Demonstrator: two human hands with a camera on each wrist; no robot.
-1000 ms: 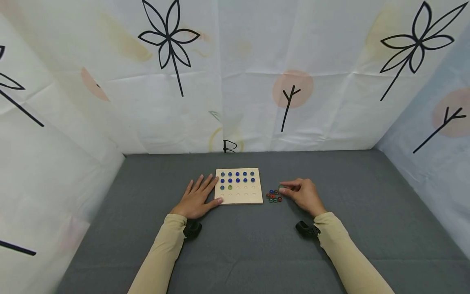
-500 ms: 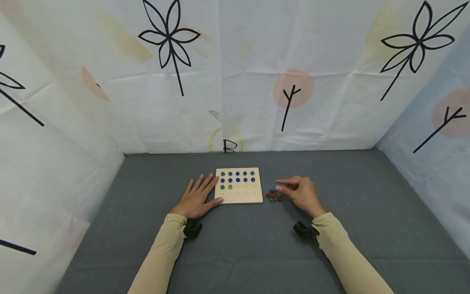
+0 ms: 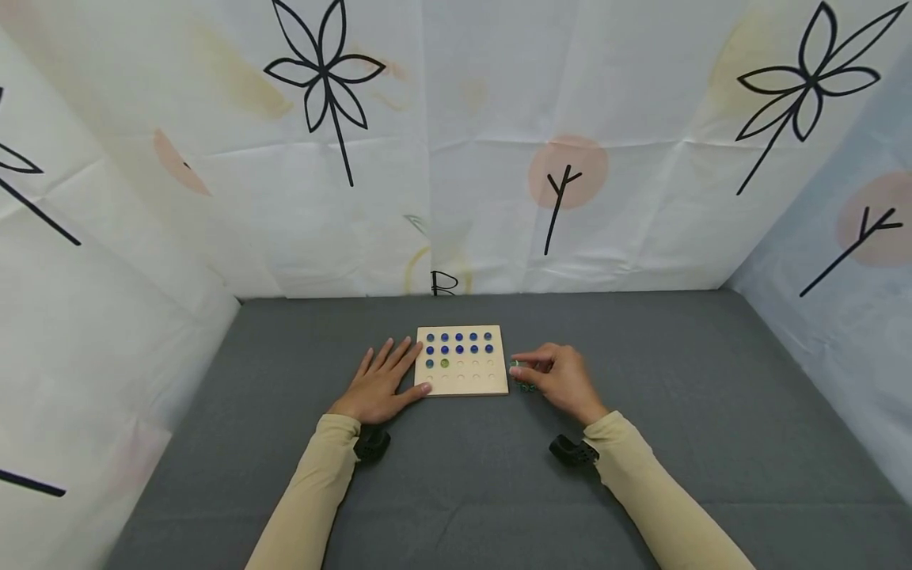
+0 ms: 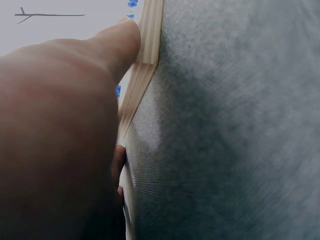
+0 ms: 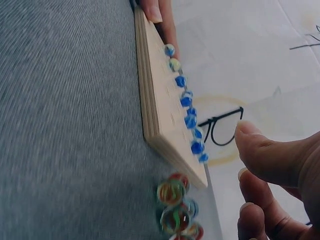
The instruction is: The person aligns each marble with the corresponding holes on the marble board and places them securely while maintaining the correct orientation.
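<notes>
A light wooden board point(image 3: 470, 385) with rows of shallow hollows lies on the table. Blue marbles point(image 3: 459, 349) fill its two far rows, and the third row has a blue marble and a yellow-green marble point(image 3: 445, 363) at its left end. My left hand point(image 3: 378, 388) lies with fingers spread, thumb resting on the board's near left corner and index fingertip at its left edge. Just right of the board, my right hand point(image 3: 563, 380) pinches a greenish glass marble point(image 3: 515, 363) between thumb and index finger. That marble is hidden in the right wrist view.
Several loose marbles point(image 5: 175, 218), red, green and blue, lie grouped beside the board's right edge, mostly covered by the right hand in the head view. Grey cloth point(image 3: 456, 475) covers the table. A printed white fabric wall point(image 3: 484, 222) stands behind.
My right hand has moved left with the pinched marble, over the loose marbles and closer to the board. The left hand and the board's marbles stay as they were.
</notes>
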